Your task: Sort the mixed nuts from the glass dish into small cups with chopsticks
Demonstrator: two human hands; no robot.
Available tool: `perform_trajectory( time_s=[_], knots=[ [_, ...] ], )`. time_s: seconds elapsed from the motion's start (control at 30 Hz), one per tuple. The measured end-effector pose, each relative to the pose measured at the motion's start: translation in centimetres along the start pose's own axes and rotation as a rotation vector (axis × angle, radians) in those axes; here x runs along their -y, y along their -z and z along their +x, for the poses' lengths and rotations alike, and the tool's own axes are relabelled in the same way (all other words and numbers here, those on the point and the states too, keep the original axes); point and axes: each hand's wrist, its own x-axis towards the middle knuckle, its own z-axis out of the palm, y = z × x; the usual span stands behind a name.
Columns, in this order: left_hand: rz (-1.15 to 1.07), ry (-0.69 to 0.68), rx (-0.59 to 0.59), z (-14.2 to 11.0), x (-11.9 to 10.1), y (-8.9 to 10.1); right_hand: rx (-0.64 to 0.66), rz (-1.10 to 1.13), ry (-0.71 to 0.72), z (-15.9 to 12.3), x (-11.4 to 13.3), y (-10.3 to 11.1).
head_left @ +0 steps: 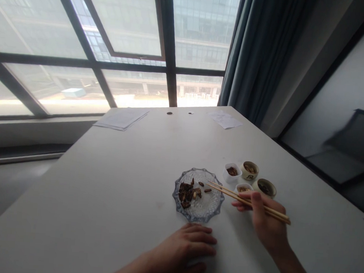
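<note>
A pair of bamboo chopsticks [236,197] is held in my right hand [266,219], with the tips over the right rim of a scalloped glass plate [210,209]. The tips sit just above two loose dark seeds, and I cannot tell if they touch. A heap of dark brown seed-like pieces [186,194] lies on the plate's left half. My left hand [186,249] rests flat on the table, holding nothing, just below the plate's near rim. Four small dishes stand beyond the chopsticks: a white square dish [232,172], a small white dish [243,188], and two round cups [250,170] [265,188].
The white table [104,181] runs to a far edge below a large window [115,23]. Loose papers [121,119] and a sheet [225,119] lie near that edge. A dark curtain [257,46] hangs at the right of the window.
</note>
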Motion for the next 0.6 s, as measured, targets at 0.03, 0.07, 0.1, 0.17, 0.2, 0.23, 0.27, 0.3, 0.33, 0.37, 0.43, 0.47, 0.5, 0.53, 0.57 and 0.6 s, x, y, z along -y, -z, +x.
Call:
perform_trajectory(
  time_s=[0.03,0.07,0.1,0.17,0.2,0.23,0.27,0.3,0.33,0.37,0.43,0.47,0.5,0.53,0.57,0.6],
  knots=[
    [0.0,-0.002,-0.001,0.0,0.0,0.0,0.006,0.002,-0.011,0.1,0.2,0.3],
    [0.001,-0.003,-0.003,0.0,0.0,0.0,0.016,0.003,-0.023,0.2,0.3,0.5],
    [0.002,-0.004,-0.005,0.0,0.0,0.0,0.033,0.002,-0.037,0.3,0.2,0.7],
    [0.005,-0.001,-0.008,0.0,0.1,-0.1,0.108,0.0,-0.058,0.6,-0.2,1.0],
    [0.007,0.001,-0.009,0.0,0.1,-0.1,0.145,-0.001,-0.067,0.7,-0.5,1.0],
    [0.008,0.003,-0.008,0.0,0.1,-0.1,0.175,-0.003,-0.074,0.9,-0.8,1.0],
    [0.008,0.003,-0.009,0.0,0.1,-0.1,0.189,-0.004,-0.077,1.0,-1.1,0.9],
    [0.008,0.002,-0.008,0.0,0.1,-0.1,0.189,-0.004,-0.076,1.1,-1.3,0.8],
    [0.007,-0.001,-0.009,0.0,0.1,-0.1,0.168,-0.003,-0.072,1.1,-1.5,0.6],
    [0.007,-0.002,-0.012,0.0,0.0,-0.1,0.141,0.001,-0.07,1.1,-1.6,0.4],
    [0.007,-0.002,-0.017,0.0,0.0,-0.1,0.089,0.013,-0.074,0.8,-1.7,0.0],
    [0.007,0.0,-0.017,0.0,0.0,-0.1,0.062,0.023,-0.08,0.7,-1.7,-0.1],
    [0.008,0.003,-0.015,0.0,0.0,0.0,0.037,0.034,-0.082,0.6,-1.7,-0.3],
    [0.008,0.005,-0.013,0.0,0.0,0.0,0.007,0.045,-0.077,0.5,-1.6,-0.3],
    [0.007,0.005,-0.012,0.0,0.0,0.0,-0.026,0.052,-0.061,0.5,-1.5,-0.3],
    [0.006,0.005,-0.01,0.0,0.0,0.0,-0.066,0.053,-0.035,0.6,-1.3,-0.1]
  ],
)
